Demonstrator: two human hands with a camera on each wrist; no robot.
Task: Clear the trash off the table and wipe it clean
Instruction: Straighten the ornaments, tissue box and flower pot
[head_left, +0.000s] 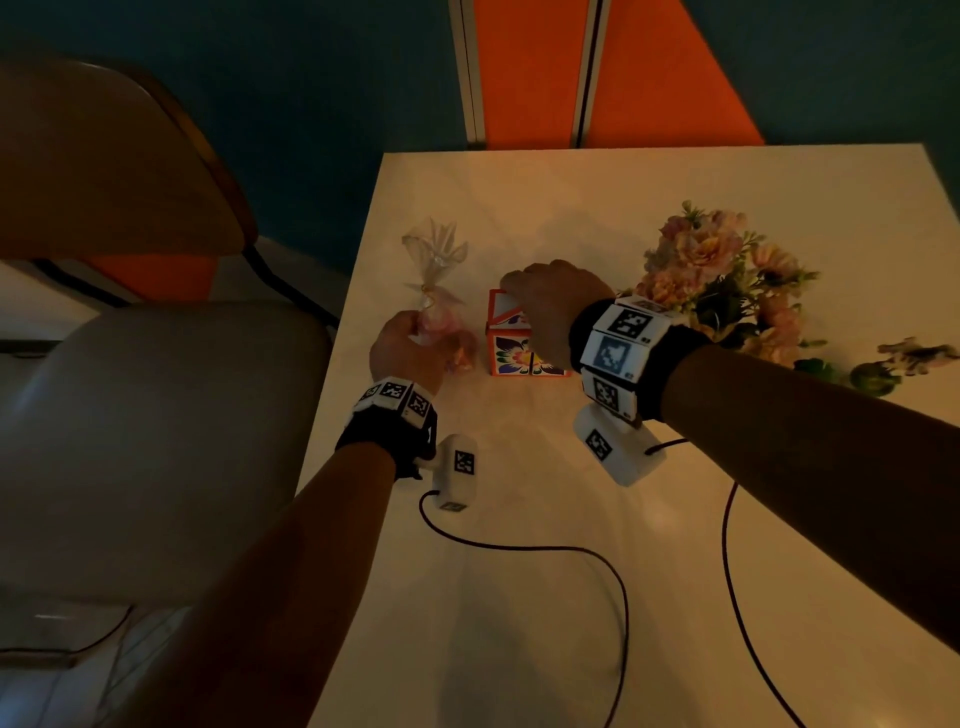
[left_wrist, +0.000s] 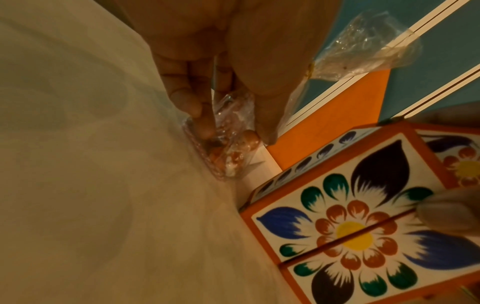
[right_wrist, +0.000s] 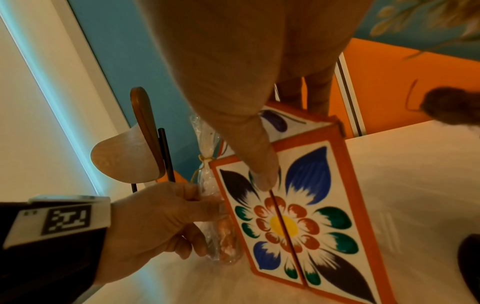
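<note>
Candy bag (head_left: 435, 312) stood upright left of the painted box (head_left: 522, 338); your left hand (head_left: 402, 348) pinched it, your right hand (head_left: 556, 306) gripped the box.

Pale table (head_left: 519, 597) with painted box (head_left: 514, 358), candy bag (head_left: 441, 306), flowers (head_left: 727, 280).

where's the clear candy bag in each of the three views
Head: the clear candy bag stands left of centre, pinched by the left hand.
Left wrist: upper centre, between the fingers, its tied top at upper right.
Right wrist: lower centre-left, a narrow strip.
Shared landmark: the flower-painted orange box, directly right of the bag in all three.
</note>
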